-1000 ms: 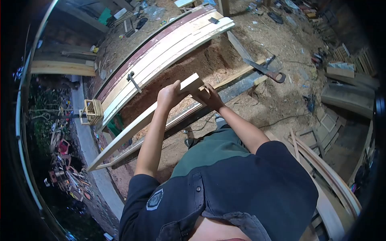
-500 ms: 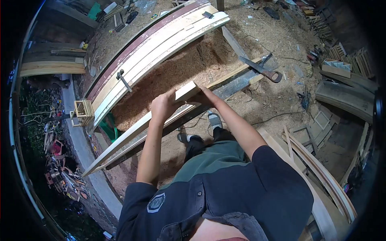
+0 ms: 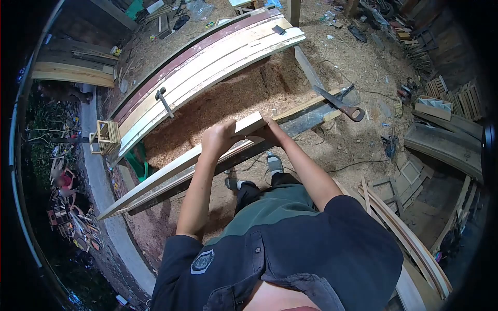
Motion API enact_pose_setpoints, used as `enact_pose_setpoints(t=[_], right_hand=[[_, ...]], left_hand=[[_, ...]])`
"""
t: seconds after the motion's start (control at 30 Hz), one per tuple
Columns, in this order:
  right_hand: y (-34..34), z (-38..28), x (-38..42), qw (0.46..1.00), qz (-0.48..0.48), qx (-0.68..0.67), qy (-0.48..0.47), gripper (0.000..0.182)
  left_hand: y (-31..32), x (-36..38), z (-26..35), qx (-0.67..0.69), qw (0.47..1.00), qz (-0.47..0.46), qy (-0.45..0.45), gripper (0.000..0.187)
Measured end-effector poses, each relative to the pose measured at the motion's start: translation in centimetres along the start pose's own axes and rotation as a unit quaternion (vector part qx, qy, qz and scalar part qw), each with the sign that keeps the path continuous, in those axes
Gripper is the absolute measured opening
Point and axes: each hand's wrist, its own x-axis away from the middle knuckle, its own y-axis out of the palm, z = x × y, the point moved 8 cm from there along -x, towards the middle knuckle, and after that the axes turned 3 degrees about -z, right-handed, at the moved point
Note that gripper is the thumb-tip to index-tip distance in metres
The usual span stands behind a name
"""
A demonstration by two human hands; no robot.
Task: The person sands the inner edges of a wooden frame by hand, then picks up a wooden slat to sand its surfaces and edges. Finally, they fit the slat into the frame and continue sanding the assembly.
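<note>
A long pale wooden board (image 3: pixel 171 172) runs from between my hands down to the lower left. Near its closer end, my left hand (image 3: pixel 218 140) is wrapped around the board. My right hand (image 3: pixel 270 132) grips the same end from the other side, its fingers partly hidden behind the wood. Beneath the board lies a narrow bench (image 3: pixel 296 126) of dark and pale planks. On the bench's right end rests a handsaw (image 3: pixel 342 105) with a brown handle.
A wide plank table (image 3: pixel 218 59) stands ahead, with a hammer (image 3: pixel 164 101) and a small dark block (image 3: pixel 279 30) on it. Sawdust covers the ground between. Small wooden frames (image 3: pixel 107 136) sit at the table's left end. Long boards (image 3: pixel 410 233) lie to my right. Another person (image 3: pixel 65 181) is far left.
The board's near end and both hands have shifted slightly to the right in view, and the scene has shifted with my head. Both hands keep their hold on the board.
</note>
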Motion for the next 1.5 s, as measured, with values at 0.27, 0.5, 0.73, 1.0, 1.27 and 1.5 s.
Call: enact_pose_setpoints(t=[0.27, 0.5, 0.73, 1.0, 1.27, 1.5], right_hand=[[-0.1, 0.1, 0.6, 0.988, 0.033, 0.149, 0.014, 0.038], [-0.8, -7.4, 0.9, 0.962, 0.066, 0.234, -0.125, 0.041], [12.4, -20.3, 1.5, 0.763, 0.159, 0.574, -0.253, 0.039], [11.0, -13.8, -2.6, 0.603, 0.099, 0.785, -0.099, 0.059], [11.0, -15.4, -1.1, 0.717, 0.118, 0.668, -0.158, 0.046], [9.5, -13.0, -0.6, 0.747, 0.093, 0.649, -0.110, 0.045]], left_hand=[[-0.2, 0.1, 0.2, -0.001, 1.000, 0.004, 0.000, 0.056], [0.0, -0.1, 0.1, -0.010, 1.000, 0.006, 0.010, 0.057], [0.2, 0.0, 0.0, -0.004, 1.000, -0.014, -0.005, 0.051], [3.4, 0.2, -0.3, -0.024, 0.998, 0.039, 0.036, 0.047], [3.5, 0.3, -0.3, -0.021, 0.999, 0.026, 0.034, 0.046], [3.5, 0.2, -0.7, -0.015, 0.999, 0.019, 0.030, 0.048]])
